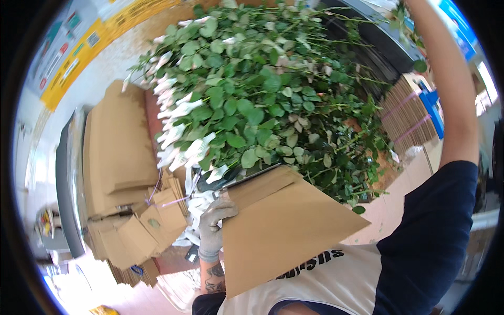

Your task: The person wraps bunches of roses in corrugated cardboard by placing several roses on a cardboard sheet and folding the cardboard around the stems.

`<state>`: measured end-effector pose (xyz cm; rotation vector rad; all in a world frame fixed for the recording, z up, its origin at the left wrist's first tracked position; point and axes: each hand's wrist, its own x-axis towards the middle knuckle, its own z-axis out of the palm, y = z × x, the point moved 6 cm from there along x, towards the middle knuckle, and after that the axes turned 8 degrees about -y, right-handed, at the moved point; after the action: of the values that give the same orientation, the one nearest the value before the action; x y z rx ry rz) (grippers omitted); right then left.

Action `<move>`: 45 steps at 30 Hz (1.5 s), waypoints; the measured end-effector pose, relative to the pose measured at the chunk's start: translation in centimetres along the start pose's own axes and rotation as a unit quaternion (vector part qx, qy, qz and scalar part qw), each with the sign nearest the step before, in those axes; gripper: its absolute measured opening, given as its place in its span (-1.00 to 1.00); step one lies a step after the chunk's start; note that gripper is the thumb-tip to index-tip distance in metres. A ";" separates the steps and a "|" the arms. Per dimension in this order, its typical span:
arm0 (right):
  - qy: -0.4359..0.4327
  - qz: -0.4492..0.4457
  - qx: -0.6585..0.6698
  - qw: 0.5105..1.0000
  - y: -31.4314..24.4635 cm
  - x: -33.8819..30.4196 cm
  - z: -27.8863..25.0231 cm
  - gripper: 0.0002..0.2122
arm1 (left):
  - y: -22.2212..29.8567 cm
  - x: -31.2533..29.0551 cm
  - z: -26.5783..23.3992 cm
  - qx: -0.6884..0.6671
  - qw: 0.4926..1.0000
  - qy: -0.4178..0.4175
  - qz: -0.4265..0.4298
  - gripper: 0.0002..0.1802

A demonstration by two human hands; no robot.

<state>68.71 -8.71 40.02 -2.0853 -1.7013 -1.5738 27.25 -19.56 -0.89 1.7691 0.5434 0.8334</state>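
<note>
Green leafy stems (273, 100): are lying heaped.
Flat brown cardboard sheet (283, 226): is slanting between the stems and the white-and-navy shirt (346, 275).
Bare right arm (457, 89): is stretching out of view; its fingers' state I cannot tell.
Grey-gloved left hand (212, 223): its fingers are grasping the sheet's left edge.
White-wrapped heads (186, 108): are pointing left.

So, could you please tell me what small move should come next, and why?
I'd probably lower the right arm and steady the brown cardboard sheet by its free right corner: only the gloved left hand visibly grips it, at its left edge, while the right arm stretches up past the picture's top edge.
</note>
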 end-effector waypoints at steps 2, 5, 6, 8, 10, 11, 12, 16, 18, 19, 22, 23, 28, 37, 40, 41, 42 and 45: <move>-0.018 -0.168 0.041 0.985 -12.3 -1.9 1.3 -0.70 | 1.4 -0.1 -0.3 0.072 0.997 -0.002 -0.028 -0.75; -0.179 -0.263 0.425 0.847 -26.3 -8.0 5.5 -0.62 | 1.6 -0.8 -0.8 0.104 0.993 -0.023 -0.053 -0.69; -0.244 -0.301 0.440 0.810 -29.2 -9.7 6.7 -0.62 | 1.7 -0.2 -0.5 0.108 0.992 -0.038 -0.045 -0.67; -0.253 -0.351 0.380 0.818 -34.6 -11.8 7.7 -0.65 | 1.9 0.3 -0.4 0.142 0.988 -0.057 -0.033 -0.60; -0.382 -0.316 0.328 0.804 -37.5 -13.0 10.6 -0.63 | 1.9 0.6 -0.1 0.153 0.986 -0.066 -0.031 -0.57; -0.368 -0.337 0.337 0.798 -38.6 -13.9 11.6 -0.63 | 1.8 0.5 -0.1 0.164 0.984 -0.053 -0.044 -0.58; -0.355 -0.356 0.342 0.794 -39.5 -14.7 12.2 -0.63 | 1.7 0.2 -0.2 0.157 0.985 -0.038 -0.052 -0.59; -0.363 -0.323 0.314 0.816 -36.8 -13.8 10.1 -0.65 | 0.9 -0.3 -0.5 0.094 0.992 0.030 -0.082 -0.69; -0.331 -0.245 0.372 0.832 -32.7 -12.7 9.1 -0.69 | 0.2 -0.6 -0.7 0.058 0.995 0.060 -0.052 -0.72; -0.346 -0.166 0.397 0.834 -29.5 -11.6 9.6 -0.70 | -0.2 -0.5 -0.9 0.050 0.997 0.049 -0.029 -0.75; -0.124 0.033 0.491 0.862 -17.1 -8.6 13.4 -0.75 | 0.0 0.5 -1.0 0.056 0.997 0.040 -0.034 -0.75; -0.169 0.061 0.376 0.909 -13.2 -7.6 15.2 -0.74 | -0.1 0.6 -1.2 0.060 0.997 0.039 -0.036 -0.74; -0.025 0.199 0.495 0.845 3.5 -8.2 18.3 -0.79 | 0.2 1.5 -1.7 0.094 0.995 0.041 -0.014 -0.73; 0.124 0.137 0.651 0.736 11.1 -3.4 -0.8 -0.80 | -4.1 2.5 -3.6 -0.052 0.978 0.180 -0.093 -0.78; 0.122 0.106 0.683 0.712 23.8 -0.5 -0.4 -0.73 | -2.8 4.6 -4.2 -0.012 0.980 0.187 -0.070 -0.75; 0.125 0.101 0.707 0.688 25.1 -0.9 -0.7 -0.71 | -4.1 4.9 -4.7 0.087 0.973 0.182 -0.110 -0.73; 0.160 0.100 0.675 0.714 25.9 -2.1 -0.4 -0.70 | -5.3 5.8 -5.5 0.183 0.957 0.172 -0.147 -0.70; 0.198 0.110 0.618 0.753 15.6 -10.5 2.1 -0.67 | -7.0 6.7 -5.7 0.124 0.969 0.160 -0.138 -0.63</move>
<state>82.78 -21.40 40.13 -1.0634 -1.5078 -0.4056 27.55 -8.92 -4.53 1.7357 1.1240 0.8858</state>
